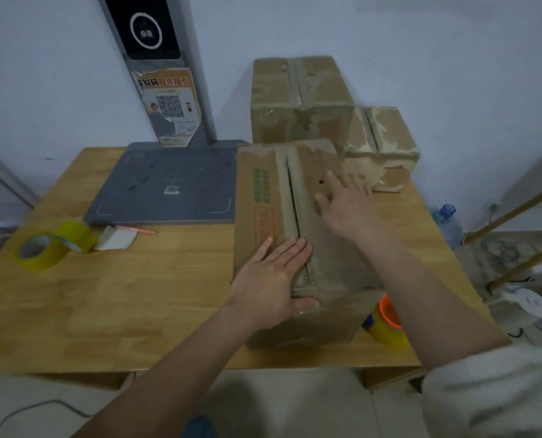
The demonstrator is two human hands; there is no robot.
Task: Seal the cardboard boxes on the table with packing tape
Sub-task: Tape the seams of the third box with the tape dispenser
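Observation:
A long cardboard box (pixel 263 197) lies on the wooden table (pixel 136 295), its top flaps meeting at a dark centre seam. My left hand (pixel 272 276) rests flat with straight fingers on the near end of the top, over the seam, thumb at the front edge. My right hand (pixel 342 207) presses flat on the right flap farther back. A roll of yellowish packing tape (pixel 42 251) sits at the table's left. A second tape roll with an orange core (pixel 386 324) stands right of the box's near end.
Two more taped boxes, a large one (pixel 298 99) and a smaller one (pixel 383 143), stand at the back. A grey scale platform (pixel 168 184) with a post occupies the back left. A paper scrap and pink pen (pixel 121 237) lie near the tape. A water bottle (pixel 449 222) stands on the floor to the right.

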